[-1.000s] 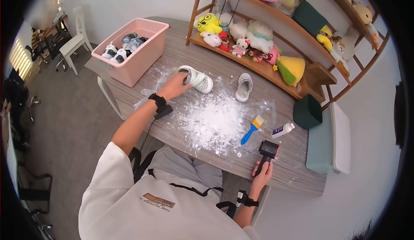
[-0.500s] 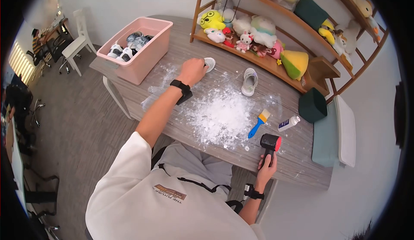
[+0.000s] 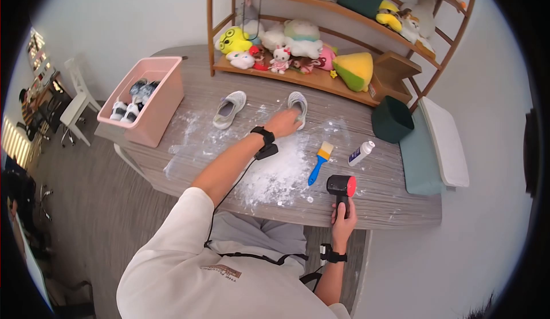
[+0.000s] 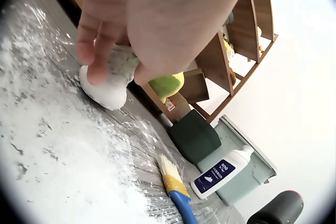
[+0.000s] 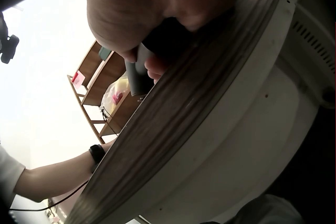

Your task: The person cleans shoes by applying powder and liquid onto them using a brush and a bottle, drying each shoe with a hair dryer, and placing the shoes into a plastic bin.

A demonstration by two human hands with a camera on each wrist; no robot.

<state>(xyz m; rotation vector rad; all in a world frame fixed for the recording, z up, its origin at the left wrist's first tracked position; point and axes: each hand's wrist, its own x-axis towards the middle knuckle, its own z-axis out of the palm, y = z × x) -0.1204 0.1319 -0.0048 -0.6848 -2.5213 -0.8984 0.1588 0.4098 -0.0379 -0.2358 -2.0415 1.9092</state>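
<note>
My left hand (image 3: 285, 122) is at the heel of a white shoe (image 3: 297, 102), its fingers and thumb on either side of it. In the left wrist view the shoe's rounded white end (image 4: 107, 94) shows below the fingertips. The matching shoe (image 3: 230, 110), perforated and pale, sits to the left. My right hand (image 3: 344, 221) grips the handle of a black hair-dryer-shaped handheld device (image 3: 339, 185) with a red round face, near the table's front edge. White powder (image 3: 275, 173) is spread in front of the shoes.
A blue-handled brush (image 3: 319, 163) and a white bottle (image 3: 361, 153) lie right of the powder. The pink bin (image 3: 169, 104) holding shoes stands left. Behind is a wooden shelf (image 3: 309, 83) of plush toys; a dark green container (image 3: 392, 119) and a pale green bin (image 3: 421, 158) stand right.
My left hand has let go of the left shoe, now turned with its toe away, and moved right to the other shoe. The right hand keeps hold of the black device.
</note>
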